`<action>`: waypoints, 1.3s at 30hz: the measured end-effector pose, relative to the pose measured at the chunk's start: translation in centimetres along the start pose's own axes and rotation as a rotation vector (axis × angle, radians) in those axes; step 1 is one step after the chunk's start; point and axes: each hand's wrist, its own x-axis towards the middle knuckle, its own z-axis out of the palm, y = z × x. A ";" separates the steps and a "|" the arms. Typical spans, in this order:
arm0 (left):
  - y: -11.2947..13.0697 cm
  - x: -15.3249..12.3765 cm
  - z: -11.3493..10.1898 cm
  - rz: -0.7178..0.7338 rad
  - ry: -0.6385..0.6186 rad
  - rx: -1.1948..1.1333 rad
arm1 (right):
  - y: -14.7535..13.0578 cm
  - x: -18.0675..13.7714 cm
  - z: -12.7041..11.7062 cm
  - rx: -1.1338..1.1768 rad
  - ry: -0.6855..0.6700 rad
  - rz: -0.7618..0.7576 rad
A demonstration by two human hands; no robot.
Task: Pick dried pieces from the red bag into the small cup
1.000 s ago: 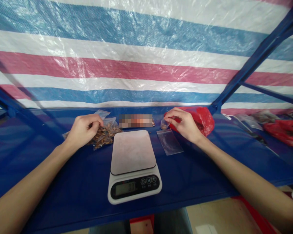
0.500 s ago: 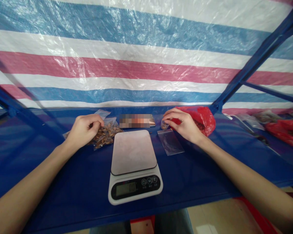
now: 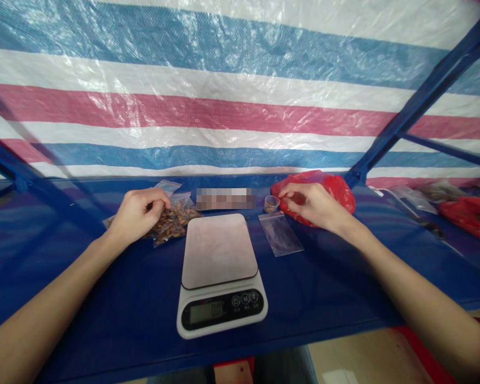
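My left hand (image 3: 137, 214) rests at the back left of the blue table. Its fingers pinch the top of a clear bag of brown pieces (image 3: 173, 221), which lies among other small bags. My right hand (image 3: 317, 205) lies against a red plastic bag (image 3: 339, 190), with thumb and fingers pinched at the bag's near edge. A small cup (image 3: 271, 203) stands free on the table just left of that hand. An empty clear zip bag (image 3: 280, 235) lies flat in front of the cup. Between my arms sits a white digital scale (image 3: 220, 273) with nothing on its plate.
A blurred flat object (image 3: 226, 198) lies behind the scale. More red and clear bags (image 3: 466, 212) lie at the far right. A striped tarpaulin (image 3: 224, 106) closes off the back, and blue frame bars (image 3: 408, 112) slant at both sides.
My right hand has set the small cup down on the table, let go of it and moved right onto the red bag. My left hand has stayed put.
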 end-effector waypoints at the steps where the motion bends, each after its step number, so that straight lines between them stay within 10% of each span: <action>1: 0.0 0.0 0.0 -0.004 -0.001 -0.002 | 0.3 -0.1 -0.1 -0.044 -0.065 0.014; 11: 0.0 0.0 0.0 -0.014 -0.016 0.002 | 1.7 -0.3 1.0 -0.022 -0.157 -0.027; 19: 0.2 0.1 0.0 -0.009 -0.042 0.033 | -1.0 0.4 1.4 0.148 0.270 0.035; 26: 0.2 0.0 -0.1 0.029 -0.021 0.020 | -0.6 0.7 2.9 0.186 0.028 0.000; 32: 0.1 0.0 0.1 -0.021 -0.034 0.004 | -0.5 0.7 0.9 0.180 0.251 0.058; 39: 0.5 0.2 -0.1 0.020 -0.048 0.017 | -1.7 0.5 2.9 0.201 0.062 -0.022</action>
